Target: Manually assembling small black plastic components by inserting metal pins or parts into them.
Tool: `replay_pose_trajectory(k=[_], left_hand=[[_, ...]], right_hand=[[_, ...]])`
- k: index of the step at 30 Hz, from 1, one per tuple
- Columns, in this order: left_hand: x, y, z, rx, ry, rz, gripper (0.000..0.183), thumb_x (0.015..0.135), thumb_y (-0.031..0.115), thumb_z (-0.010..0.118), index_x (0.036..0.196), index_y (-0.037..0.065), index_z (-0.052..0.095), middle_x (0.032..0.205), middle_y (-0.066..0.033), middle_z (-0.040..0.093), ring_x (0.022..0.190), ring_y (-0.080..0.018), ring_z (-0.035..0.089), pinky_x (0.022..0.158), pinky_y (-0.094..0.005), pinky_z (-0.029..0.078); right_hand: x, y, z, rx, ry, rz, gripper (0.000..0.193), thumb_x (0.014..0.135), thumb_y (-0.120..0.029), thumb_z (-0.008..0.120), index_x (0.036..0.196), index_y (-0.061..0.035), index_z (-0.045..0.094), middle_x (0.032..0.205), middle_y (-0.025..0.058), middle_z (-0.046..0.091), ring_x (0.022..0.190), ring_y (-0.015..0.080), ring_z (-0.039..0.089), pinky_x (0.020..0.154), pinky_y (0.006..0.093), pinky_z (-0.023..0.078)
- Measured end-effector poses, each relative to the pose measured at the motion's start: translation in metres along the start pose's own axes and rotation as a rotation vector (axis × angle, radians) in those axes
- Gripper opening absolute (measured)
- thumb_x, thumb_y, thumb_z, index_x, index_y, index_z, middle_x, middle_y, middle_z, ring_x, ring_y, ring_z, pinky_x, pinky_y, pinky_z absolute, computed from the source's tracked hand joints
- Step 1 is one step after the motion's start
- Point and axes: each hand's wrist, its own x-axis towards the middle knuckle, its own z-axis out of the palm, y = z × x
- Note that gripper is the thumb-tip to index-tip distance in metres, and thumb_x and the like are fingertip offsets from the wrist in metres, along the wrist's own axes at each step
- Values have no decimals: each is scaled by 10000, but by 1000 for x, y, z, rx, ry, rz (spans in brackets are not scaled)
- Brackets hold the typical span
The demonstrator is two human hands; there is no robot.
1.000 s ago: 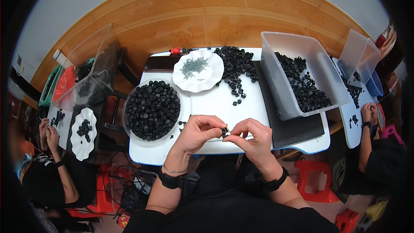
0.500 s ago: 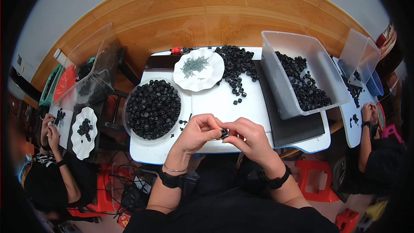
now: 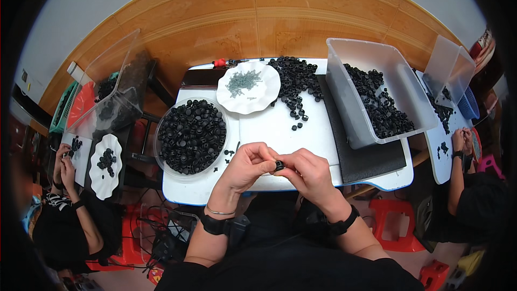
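Note:
Both hands meet over the front edge of the white table [image 3: 258, 134]. Between their fingertips is a small black plastic part [image 3: 279, 166]. My left hand [image 3: 247, 166] pinches it from the left, thumb and fingers together. My right hand [image 3: 308, 171] closes on it from the right, so the fingers hide much of it. Left of my hands stands a round clear tub [image 3: 157, 148] full of black plastic parts [image 3: 192, 134]. A few tiny black cross-shaped pieces [image 3: 226, 160] lie between the tub and my left hand.
A scalloped white plate [image 3: 262, 99] holds small greenish pins [image 3: 242, 83]. Behind it spreads a heap of black parts [image 3: 293, 78]. To the right, a translucent bin [image 3: 344, 113] rests on a black mat [image 3: 371, 164]. People work at side tables, left and right, with hands [image 3: 65, 167] in view.
The black part has turned slightly between my fingertips, and its open face no longer shows. Both hands stay in nearly the same place.

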Motion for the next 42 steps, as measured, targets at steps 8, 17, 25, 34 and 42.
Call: replay_pose_trajectory(k=[8,17,25,34,42], left_hand=[[-2,1,-2,-51,-10,-4,228,759,108,704,771,49,484,822,-99,607,700,-113,578,634,-193,472],[-1,11,4,-48,26,-123,237,799,100,663,951,49,490,736,-37,583,647,-82,554,591,-178,453],[2,17,10,484,101,79,239,755,7,660,992,12,632,747,7,529,716,-50,502,614,-183,417],[3,12,16,721,193,237,208,726,35,695,931,31,661,746,26,518,636,-18,481,556,-149,390],[2,13,17,858,247,300,193,698,51,712,887,39,677,704,10,535,598,-32,483,523,-171,396]], right_hand=[[9,-3,-3,28,-98,-36,249,714,-150,697,911,-23,612,689,68,529,569,208,538,512,298,445],[5,-2,6,148,-96,143,176,780,-95,641,931,-13,601,667,35,523,551,134,506,496,242,405],[-4,25,13,1276,-185,786,260,913,-286,508,922,-31,555,643,-50,422,539,28,342,471,168,270],[-4,20,14,1547,-149,976,268,923,-328,476,864,-68,504,699,-51,417,545,25,350,465,162,279],[-8,27,19,1665,-206,996,319,930,-350,446,980,-40,499,697,-55,413,549,14,338,493,170,295]])
